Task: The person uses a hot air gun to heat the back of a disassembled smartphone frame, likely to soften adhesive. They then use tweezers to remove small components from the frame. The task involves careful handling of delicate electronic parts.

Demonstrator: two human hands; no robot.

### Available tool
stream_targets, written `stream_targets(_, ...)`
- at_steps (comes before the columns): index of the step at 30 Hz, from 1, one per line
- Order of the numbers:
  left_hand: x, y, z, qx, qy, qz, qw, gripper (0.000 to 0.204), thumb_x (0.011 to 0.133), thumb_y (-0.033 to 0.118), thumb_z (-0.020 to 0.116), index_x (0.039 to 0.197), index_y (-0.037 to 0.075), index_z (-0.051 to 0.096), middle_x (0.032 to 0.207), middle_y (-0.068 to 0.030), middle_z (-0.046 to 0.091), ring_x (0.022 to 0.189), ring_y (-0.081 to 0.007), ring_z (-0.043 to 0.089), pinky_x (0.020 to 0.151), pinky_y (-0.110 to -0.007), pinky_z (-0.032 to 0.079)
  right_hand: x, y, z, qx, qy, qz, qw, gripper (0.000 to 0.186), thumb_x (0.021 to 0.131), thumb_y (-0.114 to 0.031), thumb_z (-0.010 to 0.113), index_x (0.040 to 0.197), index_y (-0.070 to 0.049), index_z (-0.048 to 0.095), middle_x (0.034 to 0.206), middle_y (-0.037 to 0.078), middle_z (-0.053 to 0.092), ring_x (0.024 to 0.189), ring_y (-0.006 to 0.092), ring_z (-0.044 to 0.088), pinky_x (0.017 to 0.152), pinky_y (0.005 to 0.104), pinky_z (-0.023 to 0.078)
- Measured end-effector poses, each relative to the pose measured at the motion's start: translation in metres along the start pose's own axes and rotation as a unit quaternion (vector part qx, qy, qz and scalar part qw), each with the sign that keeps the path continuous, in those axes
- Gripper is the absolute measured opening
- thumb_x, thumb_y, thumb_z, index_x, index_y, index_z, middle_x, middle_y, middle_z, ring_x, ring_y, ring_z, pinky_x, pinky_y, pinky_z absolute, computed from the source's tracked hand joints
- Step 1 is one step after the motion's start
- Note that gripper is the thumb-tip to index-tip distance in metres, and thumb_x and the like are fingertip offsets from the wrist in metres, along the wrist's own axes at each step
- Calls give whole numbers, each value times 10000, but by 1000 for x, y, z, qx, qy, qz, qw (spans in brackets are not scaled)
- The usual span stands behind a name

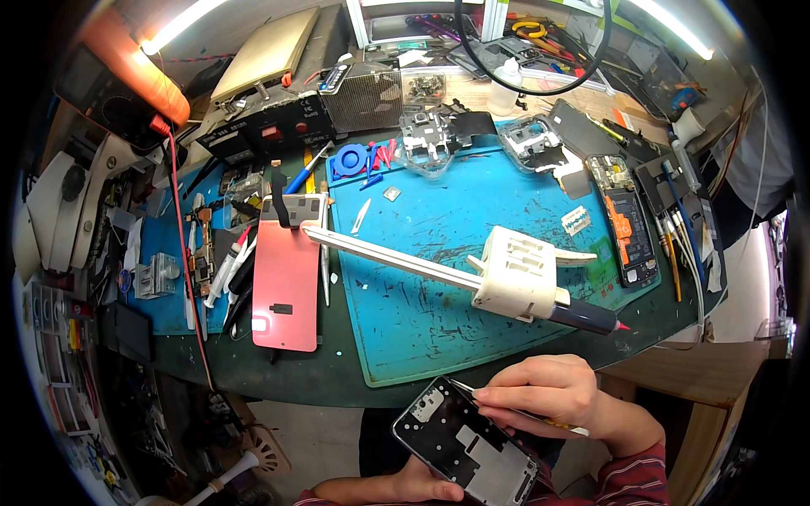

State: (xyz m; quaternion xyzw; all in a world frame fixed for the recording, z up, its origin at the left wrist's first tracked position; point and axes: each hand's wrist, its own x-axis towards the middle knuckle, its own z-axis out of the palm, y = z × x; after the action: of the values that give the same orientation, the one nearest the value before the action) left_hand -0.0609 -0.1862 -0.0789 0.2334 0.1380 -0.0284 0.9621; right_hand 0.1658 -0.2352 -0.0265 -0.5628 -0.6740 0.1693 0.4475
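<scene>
1. Head view: the right hand (548, 396) has its grip clenched on a thin tool (523, 413), whose tip meets the upper edge of an opened phone frame (468, 443) at about six o'clock, below the surface's near edge.
2. The left hand (422, 487) cups the frame from beneath, its grip closed on the lower edge, so the frame sits tilted over the lap rather than on the surface.
3. As I judge it, the step in hand is working the tool tip along the frame's top edge; the next move calls for a steady hold from the left hand and light pressure at the tip.
4. Toward twelve o'clock lies a blue mat (472, 253) carrying a white long-handled tool (506, 278).
5. At nine o'clock rests a pink phone panel (287, 287).
6. At twelve, two clear trays (426, 139) hold dark phone parts; a small clear box (422, 84) behind holds tiny pieces, too small to identify.
</scene>
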Motion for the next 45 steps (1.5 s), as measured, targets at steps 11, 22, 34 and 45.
stream_targets(11, 4, -2, 2, 1, 9, 50, 999, 1129, 694, 540, 855, 1482, 8, 248, 1426, -171, 448, 1358, -295, 444, 1142, -454, 362, 0, 1, -2, 28, 1, 24, 999, 218, 741, -86, 819, 943, -37, 754, 833, 64, 710, 668, 162, 689, 558, 249, 550)
stream_targets(22, 2, 3, 3, 1, 13, 28, 1000, 1126, 686, 526, 866, 1477, 1, 261, 1423, -169, 448, 1356, -280, 443, 1146, -439, 357, -1, 2, 0, 9, 3, 14, 1000, 204, 739, -82, 812, 934, -54, 759, 826, 43, 708, 679, 156, 684, 542, 248, 529)
stream_targets(34, 4, -1, 5, -19, 20, 83, 996, 1043, 724, 427, 864, 1485, 41, 265, 1419, -146, 450, 1365, -297, 429, 1158, -500, 339, -6, 2, 0, 12, 44, 11, 999, 216, 776, -56, 797, 979, -27, 728, 872, 77, 690, 658, 200, 664, 563, 293, 543)
stream_targets(45, 11, -12, 3, -89, -6, 149, 985, 1018, 735, 307, 857, 1494, 35, 235, 1402, -152, 425, 1354, -304, 445, 1147, -498, 344, -31, -14, -14, -213, 71, -47, 973, 204, 740, -84, 783, 932, -43, 728, 729, 25, 640, 506, 146, 538, 447, 267, 408)
